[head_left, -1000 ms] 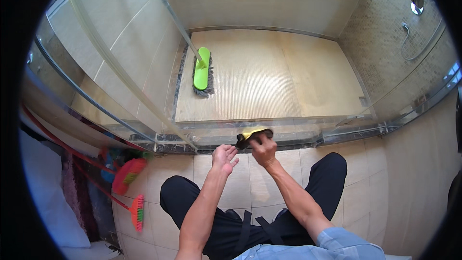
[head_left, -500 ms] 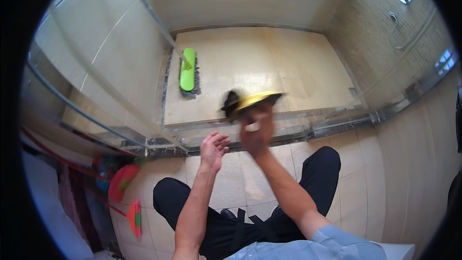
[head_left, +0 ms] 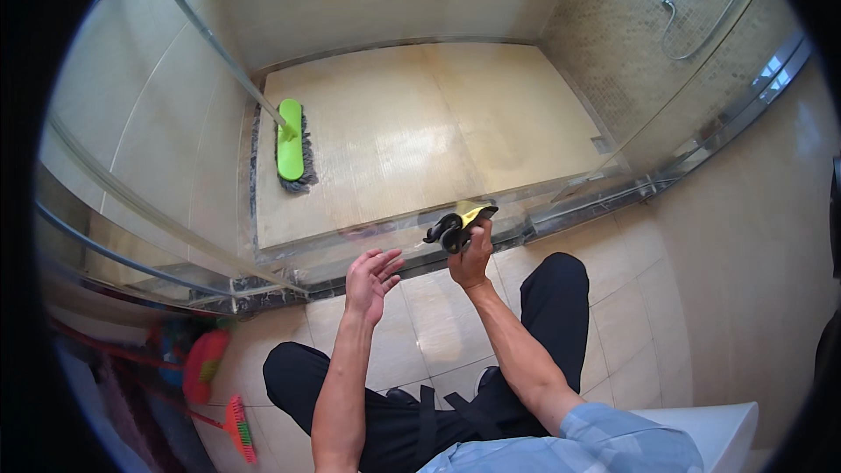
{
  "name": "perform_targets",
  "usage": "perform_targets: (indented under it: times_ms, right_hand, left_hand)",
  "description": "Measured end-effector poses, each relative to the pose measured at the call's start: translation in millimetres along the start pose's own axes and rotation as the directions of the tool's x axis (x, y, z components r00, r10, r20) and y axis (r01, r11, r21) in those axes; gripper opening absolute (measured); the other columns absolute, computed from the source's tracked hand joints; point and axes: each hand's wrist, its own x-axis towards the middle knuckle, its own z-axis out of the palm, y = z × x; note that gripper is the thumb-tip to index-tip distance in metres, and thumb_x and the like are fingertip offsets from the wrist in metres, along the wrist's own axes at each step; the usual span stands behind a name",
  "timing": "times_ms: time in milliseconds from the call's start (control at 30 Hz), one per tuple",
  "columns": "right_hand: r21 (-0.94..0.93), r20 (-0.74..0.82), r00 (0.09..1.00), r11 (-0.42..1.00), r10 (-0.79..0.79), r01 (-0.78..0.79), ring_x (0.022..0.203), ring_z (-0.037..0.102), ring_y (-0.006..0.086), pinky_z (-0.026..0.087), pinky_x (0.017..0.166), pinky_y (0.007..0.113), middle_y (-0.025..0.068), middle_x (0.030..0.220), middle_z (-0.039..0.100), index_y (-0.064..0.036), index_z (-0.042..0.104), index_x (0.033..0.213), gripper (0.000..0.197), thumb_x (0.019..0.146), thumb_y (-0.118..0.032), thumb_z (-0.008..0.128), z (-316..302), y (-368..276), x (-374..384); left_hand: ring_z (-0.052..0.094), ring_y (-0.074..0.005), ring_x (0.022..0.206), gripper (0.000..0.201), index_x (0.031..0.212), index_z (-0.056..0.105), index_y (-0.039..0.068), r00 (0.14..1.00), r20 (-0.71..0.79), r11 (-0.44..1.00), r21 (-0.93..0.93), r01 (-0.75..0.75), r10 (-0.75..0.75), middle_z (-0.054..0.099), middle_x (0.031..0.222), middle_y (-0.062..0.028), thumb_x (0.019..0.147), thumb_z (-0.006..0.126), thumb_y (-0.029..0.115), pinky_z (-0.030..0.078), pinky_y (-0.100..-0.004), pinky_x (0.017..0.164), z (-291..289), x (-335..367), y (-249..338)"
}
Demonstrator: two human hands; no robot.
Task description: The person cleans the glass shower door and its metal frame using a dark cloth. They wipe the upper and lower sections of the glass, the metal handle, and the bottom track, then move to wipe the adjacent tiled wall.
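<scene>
My right hand [head_left: 474, 256] is closed around a black and yellow object [head_left: 474, 213] with rounded black parts at its left end. Its exact kind does not show. I hold it above the near sill of the shower area. To its left, my left hand [head_left: 371, 282] is empty, with the fingers spread and the palm turned toward the object. A gap separates the left hand from the object.
A green-headed mop [head_left: 290, 140] with grey fringe stands on the beige shower floor [head_left: 394, 149]. Dark stone edging and a curved metal rail [head_left: 583, 215] run along the front. A red-orange broom [head_left: 237, 429] lies at the lower left. A white rounded fixture [head_left: 714, 425] is at the lower right.
My right hand has drawn the black and yellow object lower and turned it, and the motion blur is gone. My left hand's fingers have spread wider. The whole view has shifted.
</scene>
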Motion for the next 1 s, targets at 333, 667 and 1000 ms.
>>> perform_targets:
  times_ms: [333,667,1000]
  right_hand:
    - [0.162,-0.550,0.704,0.884,0.449,-0.438,0.103,0.060,0.0356,0.047,0.093,0.042,0.0212,0.112,0.061,0.0034,0.053,0.118,0.032,0.089,-0.006,0.063,-56.1,78.8,56.8]
    - [0.101,-0.460,0.587,0.696,0.666,-0.711,0.106,0.060,0.0447,0.045,0.095,0.048,0.0277,0.113,0.062,0.0063,0.052,0.123,0.040,0.085,-0.003,0.059,15.0,58.6,-15.5]
    - [0.152,0.181,0.850,0.839,0.496,-0.522,0.088,0.062,0.0376,0.049,0.081,0.041,0.0175,0.093,0.063,-0.0022,0.056,0.108,0.033,0.078,-0.001,0.070,74.3,-88.3,-52.7]
  left_hand:
    - [0.071,-0.0240,0.095,0.022,0.112,0.054,0.010,0.995,0.094,1.000,0.011,-0.022,0.021,0.072,0.108,-0.0148,0.093,0.061,0.017,0.056,-0.0328,0.071,17.0,-8.7,2.1]
    - [0.071,-0.0206,0.085,0.025,0.116,0.054,0.011,0.998,-0.059,0.995,0.098,-0.023,0.029,0.073,0.101,-0.0119,0.092,0.061,0.015,0.054,-0.0307,0.065,-0.9,-5.4,-12.3]
    - [0.058,-0.0138,0.095,0.034,0.124,0.055,0.003,0.830,-0.446,0.936,0.258,-0.238,0.334,0.064,0.113,-0.0066,0.093,0.059,0.017,0.046,-0.0283,0.081,-4.9,-2.4,-33.4]
